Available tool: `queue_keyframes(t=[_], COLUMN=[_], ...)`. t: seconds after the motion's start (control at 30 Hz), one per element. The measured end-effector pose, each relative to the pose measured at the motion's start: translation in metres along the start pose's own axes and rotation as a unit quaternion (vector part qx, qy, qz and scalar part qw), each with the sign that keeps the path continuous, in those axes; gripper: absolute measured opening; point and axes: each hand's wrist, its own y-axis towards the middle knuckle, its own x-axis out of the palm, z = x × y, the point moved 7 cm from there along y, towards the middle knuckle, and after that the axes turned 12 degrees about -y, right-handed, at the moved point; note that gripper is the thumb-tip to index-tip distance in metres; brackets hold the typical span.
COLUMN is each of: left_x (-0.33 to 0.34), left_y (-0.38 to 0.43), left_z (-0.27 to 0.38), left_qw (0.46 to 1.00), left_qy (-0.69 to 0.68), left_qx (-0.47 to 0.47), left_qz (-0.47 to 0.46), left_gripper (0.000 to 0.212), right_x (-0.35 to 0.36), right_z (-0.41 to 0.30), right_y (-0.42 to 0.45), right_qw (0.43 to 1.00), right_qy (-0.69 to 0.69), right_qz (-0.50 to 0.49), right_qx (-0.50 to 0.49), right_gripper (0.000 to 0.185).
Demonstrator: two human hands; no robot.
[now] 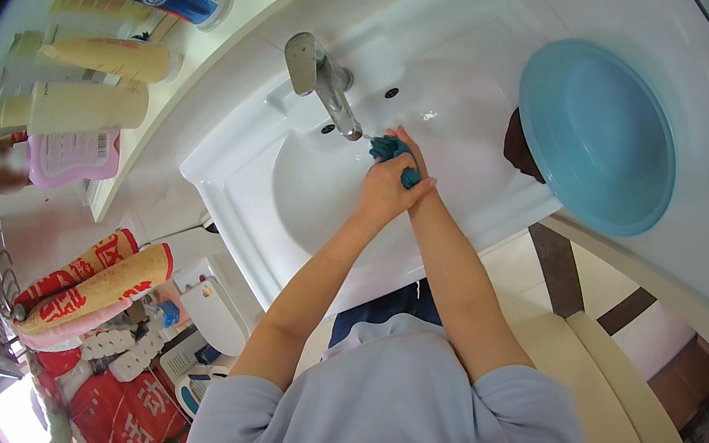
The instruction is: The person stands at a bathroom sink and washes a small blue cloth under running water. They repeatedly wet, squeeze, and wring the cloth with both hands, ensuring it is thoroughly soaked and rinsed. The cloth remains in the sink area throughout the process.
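Both my hands meet over the white ceramic washbasin (304, 194), just beyond the spout of the chrome faucet (334, 100). Between them is a bunched, twisted teal cloth (385, 147). My left hand (389, 182), on the arm at the picture's left, cannot be told from the right by thumb alone, but its fingers wrap the cloth. My right hand (416, 152) lies behind and beside the cloth, pressed against it and partly hidden. A thin trickle of water shows at the spout, touching or close to the cloth's upper end.
A light-blue plastic basin (597, 137) stands at the right on the counter, with a dark brown cloth (522, 148) under its edge. At upper left, a shelf (246, 23) holds tubes and bottles. Towels (108, 282) hang at lower left, near a white toilet (215, 317).
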Motion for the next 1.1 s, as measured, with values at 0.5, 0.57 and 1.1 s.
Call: queue_keyframes(t=[0.5, 0.57, 1.1], left_x=[-0.011, -0.006, -0.028], left_y=[0.005, -0.017, -0.014], left_z=[0.018, 0.028, -0.089], left_qw=[0.99, 0.991, 0.8], left_qy=[-0.068, -0.013, -0.529], left_qx=[0.12, 0.131, -0.284], left_qz=[0.04, 0.015, 0.021], left_gripper=[0.02, 0.018, 0.03], right_x=[-0.006, 0.017, 0.023], right_z=[-0.011, 0.006, -0.041], right_y=[-0.007, -0.014, -0.022], right_qw=[0.996, 0.981, 0.984], right_qy=[0.039, 0.088, -0.012], right_qz=[-0.081, -0.153, 0.04], right_qx=[0.014, 0.086, -0.171], right_gripper=[0.048, 0.042, 0.029])
